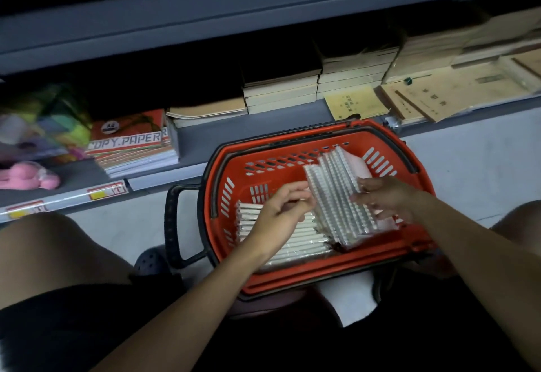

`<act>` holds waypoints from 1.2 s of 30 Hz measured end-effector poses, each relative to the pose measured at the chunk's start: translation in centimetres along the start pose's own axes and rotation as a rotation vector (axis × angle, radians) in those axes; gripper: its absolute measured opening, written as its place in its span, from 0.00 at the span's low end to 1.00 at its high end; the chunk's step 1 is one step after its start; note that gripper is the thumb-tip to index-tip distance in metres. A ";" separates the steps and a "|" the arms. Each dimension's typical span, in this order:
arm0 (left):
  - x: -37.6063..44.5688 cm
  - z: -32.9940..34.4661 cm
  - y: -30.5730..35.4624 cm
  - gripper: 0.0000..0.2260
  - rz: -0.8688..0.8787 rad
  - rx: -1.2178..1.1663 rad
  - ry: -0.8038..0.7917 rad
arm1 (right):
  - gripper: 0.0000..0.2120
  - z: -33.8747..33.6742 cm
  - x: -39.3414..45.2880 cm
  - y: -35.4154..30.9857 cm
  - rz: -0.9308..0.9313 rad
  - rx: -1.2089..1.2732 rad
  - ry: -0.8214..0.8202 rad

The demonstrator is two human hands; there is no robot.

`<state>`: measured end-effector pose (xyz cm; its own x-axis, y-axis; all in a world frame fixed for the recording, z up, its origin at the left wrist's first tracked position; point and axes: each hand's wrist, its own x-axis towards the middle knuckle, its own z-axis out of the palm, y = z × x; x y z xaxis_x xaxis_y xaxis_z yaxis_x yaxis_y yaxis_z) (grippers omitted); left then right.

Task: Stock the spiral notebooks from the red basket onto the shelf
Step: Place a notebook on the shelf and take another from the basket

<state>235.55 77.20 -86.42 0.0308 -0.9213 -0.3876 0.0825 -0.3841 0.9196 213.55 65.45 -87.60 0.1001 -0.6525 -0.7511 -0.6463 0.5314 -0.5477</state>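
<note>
A red basket with black handles sits on the floor in front of a low grey shelf. Inside it, a batch of spiral notebooks stands on edge, white coils up, with pink covers showing behind. A second row of notebooks lies flat at the basket's left. My left hand has its fingers curled against the left side of the upright batch. My right hand holds the batch's right side, fingers bent round its edge.
The shelf carries red copy-paper packs, stacked cream notebooks, brown account books and a pink toy at far left. An upper shelf overhangs. My knees flank the basket, and a dark shoe is beside it.
</note>
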 end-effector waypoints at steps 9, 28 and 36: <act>5.4 1.4 -2.0 0.14 -0.068 -0.023 -0.031 | 0.25 -1.6 1.5 -2.2 0.001 -0.137 0.063; 11.2 6.7 -0.5 0.13 -0.315 -0.085 -0.077 | 0.40 -2.9 -0.4 -5.3 -0.244 -0.525 -0.093; 9.8 4.8 -0.5 0.14 -0.235 -0.288 -0.006 | 0.30 -5.8 -3.0 -4.2 -0.038 -0.234 0.177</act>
<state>231.05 68.08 -90.34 -0.0278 -0.8109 -0.5845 0.3633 -0.5529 0.7498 211.53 62.04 -80.93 0.0069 -0.7645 -0.6445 -0.8034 0.3796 -0.4588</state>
